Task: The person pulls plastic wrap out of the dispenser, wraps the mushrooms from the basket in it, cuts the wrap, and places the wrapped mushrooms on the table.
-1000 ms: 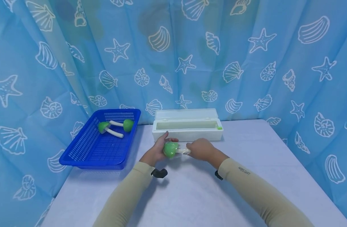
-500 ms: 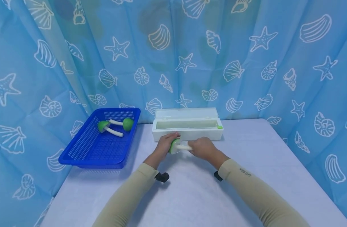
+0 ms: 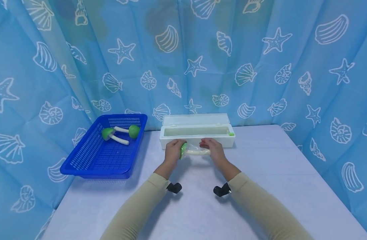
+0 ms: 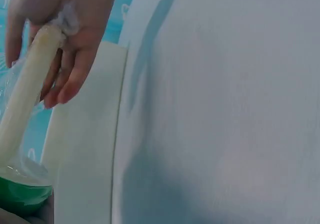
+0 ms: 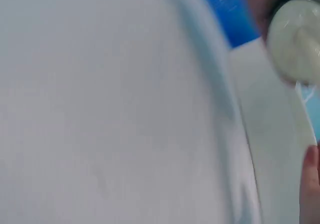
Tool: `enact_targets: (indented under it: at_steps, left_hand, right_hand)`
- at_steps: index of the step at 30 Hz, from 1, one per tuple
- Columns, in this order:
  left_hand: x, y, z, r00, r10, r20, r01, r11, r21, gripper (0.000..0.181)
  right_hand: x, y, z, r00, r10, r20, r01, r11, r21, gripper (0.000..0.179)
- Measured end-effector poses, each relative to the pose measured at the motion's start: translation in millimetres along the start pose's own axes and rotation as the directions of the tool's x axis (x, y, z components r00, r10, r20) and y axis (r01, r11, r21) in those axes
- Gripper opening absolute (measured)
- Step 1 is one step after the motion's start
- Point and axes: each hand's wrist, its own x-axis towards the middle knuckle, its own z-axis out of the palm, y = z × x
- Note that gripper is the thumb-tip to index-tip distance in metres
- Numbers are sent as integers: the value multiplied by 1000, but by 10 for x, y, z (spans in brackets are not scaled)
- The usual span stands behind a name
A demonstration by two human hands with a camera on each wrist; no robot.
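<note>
A mushroom (image 3: 196, 152) with a green cap and white stem, partly wrapped in clear plastic film, lies sideways above the table in front of the white box. My left hand (image 3: 173, 151) grips its cap, which the fingers partly cover in the head view. At the stem's end is my right hand (image 3: 214, 150). In the left wrist view, that right hand (image 4: 75, 49) has its fingers extended, and crumpled film (image 4: 67, 17) at the stem's tip lies against the palm. The right wrist view shows the cap's pale underside (image 5: 292, 42) under the film.
Behind the hands stands a long white box (image 3: 198, 141) with its lid (image 3: 198, 119) raised and a green slider (image 3: 231, 134) at its right end. To the left, a blue plastic basket (image 3: 103, 171) holds two more green-capped mushrooms (image 3: 108, 134). A shell-patterned curtain (image 3: 195, 86) backs the white table.
My left hand has turned over the cap, its palm now facing the stem. The right hand has loosened from the stem and its fingers have opened at the stem's end.
</note>
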Motion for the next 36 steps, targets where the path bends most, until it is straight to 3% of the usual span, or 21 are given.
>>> enact_targets:
  at_steps: [1, 2, 3, 5, 6, 7, 8, 9, 11, 13, 20, 25, 28, 30, 33, 35, 36]
  left_hand:
    - [-9, -2, 14, 1000, 9, -1, -9, 1000, 3, 26]
    - [-17, -3, 32, 1000, 14, 0, -14, 1000, 2, 25]
    - [-30, -3, 52, 1000, 17, 0, -17, 1000, 4, 25]
    - [-56, -5, 93, 1000, 17, 3, -17, 1000, 0, 29]
    - [-66, -8, 111, 1000, 10, 3, -10, 1000, -10, 30]
    - [-74, -11, 132, 1000, -1, 3, 1, 1000, -24, 32]
    - [-80, -14, 149, 1000, -10, 1, 10, 999, -39, 34]
    - [-90, -14, 164, 1000, -14, -3, 14, 998, -61, 36]
    - [-100, -17, 184, 1000, -17, -10, 16, 994, -107, 36]
    - [-105, -20, 195, 1000, -17, -7, 16, 989, -147, 33]
    - [-129, -32, 205, 998, -42, 40, 49, 984, -173, 34]
    - [-142, -35, 206, 999, -20, 41, 27, 984, -177, 34]
    - [-159, -6, 200, 997, -44, 68, 55, 983, -176, 39]
    - [-178, 27, 192, 988, -99, 118, 114, 985, -126, 45]
    - [-193, 49, 178, 953, -200, 228, 218, 974, -55, 53]
    - [-203, 49, 163, 934, -233, 271, 252, 967, -36, 61]
    - [-204, 41, 156, 932, -233, 276, 258, 964, -57, 63]
  right_hand:
    - [6, -6, 20, 997, 54, -49, -47, 990, 132, 40]
    - [11, -13, 39, 989, 113, -97, -81, 955, 284, 42]
    - [16, -22, 55, 977, 161, -143, -85, 897, 433, 42]
    - [21, -50, 81, 944, 243, -221, -24, 722, 691, 39]
    - [20, -67, 91, 929, 270, -253, 27, 633, 774, 38]
    - [18, -85, 96, 914, 293, -280, 81, 545, 835, 39]
    - [15, -104, 102, 904, 308, -295, 122, 477, 870, 41]
    - [11, -121, 108, 899, 314, -306, 152, 431, 890, 43]
    - [5, -149, 118, 893, 327, -309, 176, 378, 909, 47]
    - [5, -156, 118, 890, 330, -314, 181, 377, 909, 48]
    - [27, -115, 96, 883, 331, -332, 168, 438, 883, 48]
    - [30, -90, 65, 902, 303, -306, 141, 463, 875, 49]
    - [29, -112, 26, 922, 240, -306, 164, 473, 866, 49]
    - [34, -145, -2, 933, 171, -317, 201, 485, 851, 49]
    - [44, -191, -40, 942, 79, -325, 246, 497, 832, 49]
    - [46, -206, -50, 951, 48, -304, 236, 519, 821, 49]
    - [45, -206, -52, 958, 43, -284, 219, 531, 819, 49]
